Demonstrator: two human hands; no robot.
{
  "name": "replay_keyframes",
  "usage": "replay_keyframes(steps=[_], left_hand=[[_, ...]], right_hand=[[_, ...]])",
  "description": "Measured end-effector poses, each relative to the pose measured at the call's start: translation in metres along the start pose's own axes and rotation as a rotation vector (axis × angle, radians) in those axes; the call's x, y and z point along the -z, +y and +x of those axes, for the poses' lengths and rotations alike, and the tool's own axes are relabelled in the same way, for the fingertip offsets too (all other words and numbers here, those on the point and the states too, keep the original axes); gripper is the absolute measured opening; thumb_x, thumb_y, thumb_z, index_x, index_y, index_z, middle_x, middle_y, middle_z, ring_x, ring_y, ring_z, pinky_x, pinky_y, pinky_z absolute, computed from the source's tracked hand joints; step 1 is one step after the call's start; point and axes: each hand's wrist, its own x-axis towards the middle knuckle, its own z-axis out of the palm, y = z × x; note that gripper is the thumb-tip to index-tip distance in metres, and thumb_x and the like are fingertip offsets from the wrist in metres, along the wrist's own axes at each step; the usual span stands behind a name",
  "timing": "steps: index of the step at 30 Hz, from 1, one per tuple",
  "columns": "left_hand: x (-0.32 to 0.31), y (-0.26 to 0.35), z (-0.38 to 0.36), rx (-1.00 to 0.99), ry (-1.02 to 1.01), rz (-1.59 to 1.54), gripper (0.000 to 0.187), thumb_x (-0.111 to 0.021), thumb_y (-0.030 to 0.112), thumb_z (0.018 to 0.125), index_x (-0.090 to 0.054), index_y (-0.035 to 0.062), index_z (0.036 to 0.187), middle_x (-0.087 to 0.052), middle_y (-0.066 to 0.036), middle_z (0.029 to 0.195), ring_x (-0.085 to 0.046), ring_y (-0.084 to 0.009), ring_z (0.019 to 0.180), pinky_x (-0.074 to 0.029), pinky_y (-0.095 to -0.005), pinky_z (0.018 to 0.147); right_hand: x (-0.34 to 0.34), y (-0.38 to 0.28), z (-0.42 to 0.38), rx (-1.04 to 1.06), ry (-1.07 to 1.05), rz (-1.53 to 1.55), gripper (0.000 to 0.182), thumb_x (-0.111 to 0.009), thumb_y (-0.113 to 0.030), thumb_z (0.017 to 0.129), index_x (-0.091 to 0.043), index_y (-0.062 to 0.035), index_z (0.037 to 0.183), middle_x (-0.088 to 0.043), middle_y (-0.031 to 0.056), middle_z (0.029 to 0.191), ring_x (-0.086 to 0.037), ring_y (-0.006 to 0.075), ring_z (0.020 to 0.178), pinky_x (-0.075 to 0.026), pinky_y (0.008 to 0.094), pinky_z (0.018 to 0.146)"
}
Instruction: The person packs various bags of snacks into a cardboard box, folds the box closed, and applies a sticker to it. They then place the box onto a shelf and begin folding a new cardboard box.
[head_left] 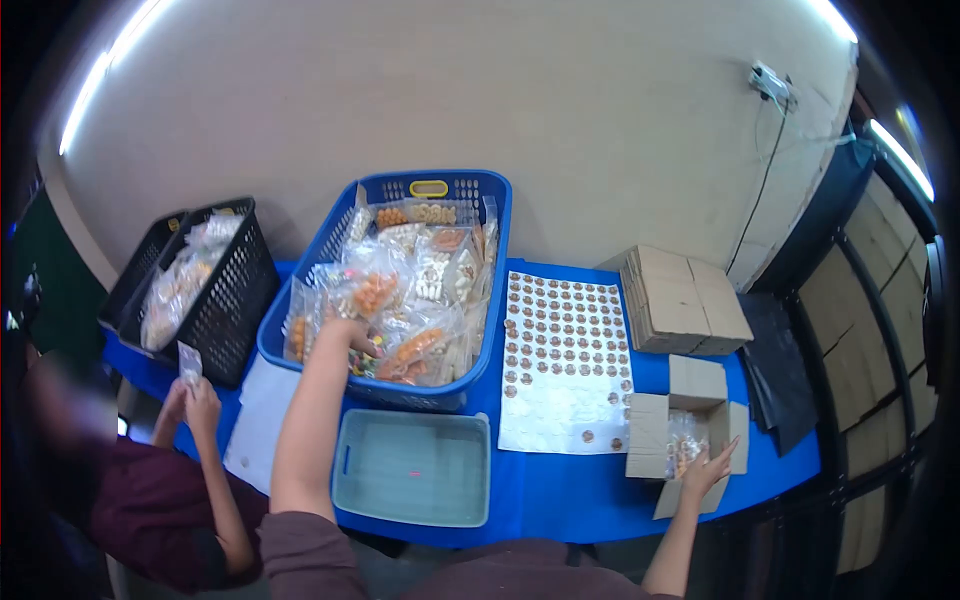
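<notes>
My left hand (347, 335) reaches into the blue basket (500, 215), among clear plastic bags of orange and white pieces (405, 285); its fingers are partly hidden by the bags, so what they hold cannot be made out. On the right, my right hand (708, 468) rests at the near right side of an open cardboard box (648, 435), with its fingers apart. Small clear packets (686, 440) lie inside that box, whose flaps are spread outward. Between basket and box lies a sheet of round stickers (565, 350), with bare backing toward its near end.
A grey-green tray (412, 468) stands before the basket. Folded cardboard boxes (685, 300) are stacked behind the open box. At left, black crates (235, 290) hold bags, and a co-worker's hands (200, 400) hold a small packet. Dark sheets (780, 370) lie at far right.
</notes>
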Motion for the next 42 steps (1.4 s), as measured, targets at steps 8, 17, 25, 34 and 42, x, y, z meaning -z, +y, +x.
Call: replay_keyframes(steps=[8,17,25,34,42], left_hand=[[-0.012,0.002,0.0,0.028,0.024,0.305,0.117,-0.083,0.055,0.057,-0.027,0.0093,0.148,-0.047,-0.022,0.138,-0.049,-0.0319,0.125,-0.039,-0.0392,0.104],[0.0,-0.013,0.003,-0.266,0.82,-0.348,0.066,-0.074,0.018,0.072,-0.05,0.0057,0.132,-0.064,-0.02,0.115,-0.061,-0.0316,0.107,-0.049,-0.0376,0.089],[0.005,0.022,-0.052,-0.384,1.58,-0.39,0.057,-0.062,0.003,0.08,-0.044,0.005,0.134,-0.054,-0.02,0.127,-0.054,-0.0356,0.115,-0.043,-0.0387,0.095],[-0.048,0.146,-0.142,-0.76,1.342,-1.101,0.06,-0.069,0.002,0.084,-0.041,0.0039,0.137,-0.057,-0.012,0.123,-0.058,-0.0189,0.108,-0.051,-0.0305,0.086],[-0.226,0.325,-0.202,-1.005,0.879,-0.95,0.047,-0.078,0.005,0.075,-0.051,0.0004,0.113,-0.062,-0.009,0.104,-0.066,-0.0154,0.083,-0.056,-0.0247,0.066]], right_hand=[[0.001,0.007,0.001,0.007,0.041,0.044,0.072,-0.055,-0.008,0.089,-0.018,-0.0115,0.151,-0.049,0.0214,0.13,-0.04,0.0349,0.121,-0.027,0.0453,0.104],[0.016,-0.015,-0.011,-0.182,-0.232,0.399,0.072,-0.058,-0.022,0.092,-0.017,-0.0101,0.151,-0.048,0.0229,0.13,-0.048,0.0354,0.115,-0.03,0.0452,0.103],[-0.006,0.015,-0.039,0.307,-0.632,-0.142,0.073,-0.064,-0.034,0.086,-0.032,-0.0015,0.143,-0.051,0.0265,0.13,-0.046,0.0438,0.121,-0.026,0.0464,0.108],[0.003,0.022,-0.03,0.554,-0.492,-0.19,0.041,-0.07,-0.023,0.081,-0.058,0.002,0.112,-0.066,0.0217,0.086,-0.063,0.0385,0.088,-0.04,0.0462,0.093],[0.007,0.052,-0.032,0.475,-0.865,0.044,0.048,-0.066,-0.039,0.084,-0.058,-0.0098,0.122,-0.065,0.0171,0.069,-0.067,0.0329,0.07,-0.052,0.0418,0.068]])
